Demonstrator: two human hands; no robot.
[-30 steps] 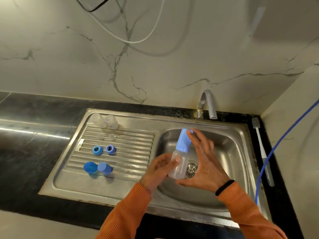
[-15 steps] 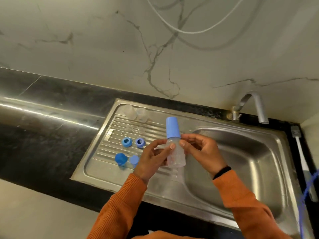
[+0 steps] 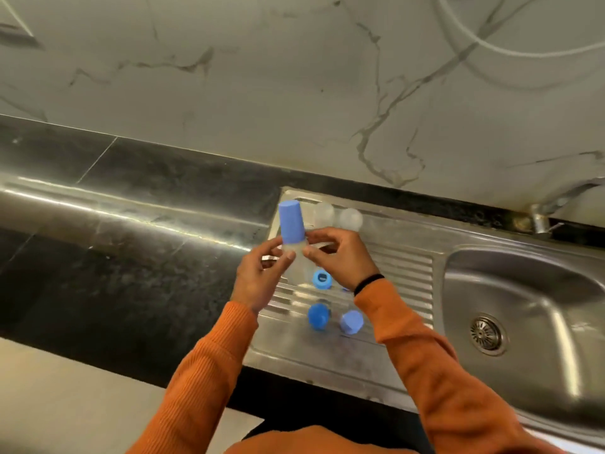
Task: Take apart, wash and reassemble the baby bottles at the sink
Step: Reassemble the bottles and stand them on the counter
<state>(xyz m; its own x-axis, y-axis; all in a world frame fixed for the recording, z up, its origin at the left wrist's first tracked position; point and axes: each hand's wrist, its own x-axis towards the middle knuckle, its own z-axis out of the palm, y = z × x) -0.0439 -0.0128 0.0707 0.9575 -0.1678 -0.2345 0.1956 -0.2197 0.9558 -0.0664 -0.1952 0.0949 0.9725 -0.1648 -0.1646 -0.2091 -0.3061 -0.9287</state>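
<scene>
Hands meet in the middle of the frame, over the left end of the ribbed drainboard [image 3: 402, 270], and both hold one baby bottle [image 3: 292, 253]. The bottle stands up tall, its long way running up and down the picture, with its blue cap [image 3: 291, 222] on top and leaning a little to the upper left. The left hand [image 3: 258, 276] pinches the clear body from the left, thumb and fingers curled onto it. The right hand [image 3: 340, 255] pinches it from the right, fingertips bent in just under the cap. So the cap sits right above both sets of fingers, and the right hand looks the closer one to it (only a guess). If the cap must come off, it would pull up along the bottle's long way. The clear body is hard to see, so where it ends is not plain. Below the hands, loose blue parts lie on the drainboard: a blue ring [image 3: 322, 279], a round blue cap [image 3: 317, 316] and a pale blue cap [image 3: 351, 322]. Two clear pieces [image 3: 350, 219] sit behind the hands. The sink bowl [image 3: 523, 290] is off to the right.
</scene>
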